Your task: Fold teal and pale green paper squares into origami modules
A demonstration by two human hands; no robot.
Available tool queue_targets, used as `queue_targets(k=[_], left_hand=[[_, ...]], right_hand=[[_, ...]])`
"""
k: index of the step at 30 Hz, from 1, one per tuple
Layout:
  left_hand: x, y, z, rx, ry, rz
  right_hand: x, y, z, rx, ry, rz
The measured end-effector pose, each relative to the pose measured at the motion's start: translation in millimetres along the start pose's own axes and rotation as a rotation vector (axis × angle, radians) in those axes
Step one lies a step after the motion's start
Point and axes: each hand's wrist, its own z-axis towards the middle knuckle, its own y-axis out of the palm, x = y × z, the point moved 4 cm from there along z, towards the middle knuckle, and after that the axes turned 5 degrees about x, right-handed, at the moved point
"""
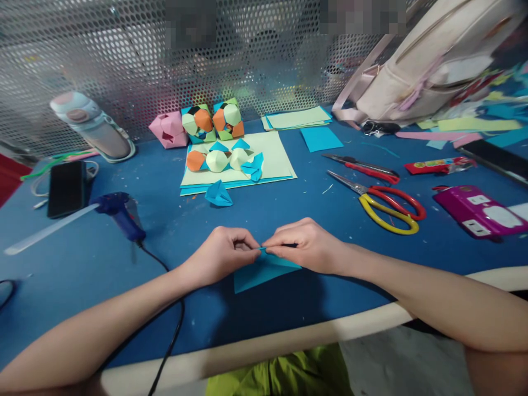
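A sheet of blue paper (256,275) lies near the table's front edge, its far edge raised between my hands. My left hand (225,252) pinches that edge with thumb and fingertips. Close beside it, almost touching, my right hand (307,246) pinches the same edge. Part of the paper is hidden under the hands. Beyond them lies a folded blue paper piece (218,194). Behind it, a joined row of orange, pale green and blue folded pieces (217,160) rests on a stack of paper sheets (278,154).
A glue gun (121,214) with a trailing cord is at left, near a phone (66,190) and bottle (93,126). Finished paper shapes (198,124) stand at the back. Scissors (388,212), a box cutter (363,166) and a purple power strip (480,212) lie at right.
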Motion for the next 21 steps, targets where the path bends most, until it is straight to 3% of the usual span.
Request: queue_targets(k=[3,8,15,21], left_hand=[[0.4,-0.1,-0.6,0.004,0.003,0.023],[2.1,-3.6,-0.5,0.088,0.042,0.013],[-3.0,3.2,0.6,0.009,0.009,-0.002],[-2.4,-4.2,2.7,0.200,0.046,-0.118]], right_hand=[[-0.1,-0.6,0.0,0.014,0.018,0.022],[5.9,-6.5,1.7,0.072,0.265,-0.003],[1.3,-3.4,3.7,0.004,0.212,0.024],[7.1,-15.4,3.7,0.176,0.485,0.237]])
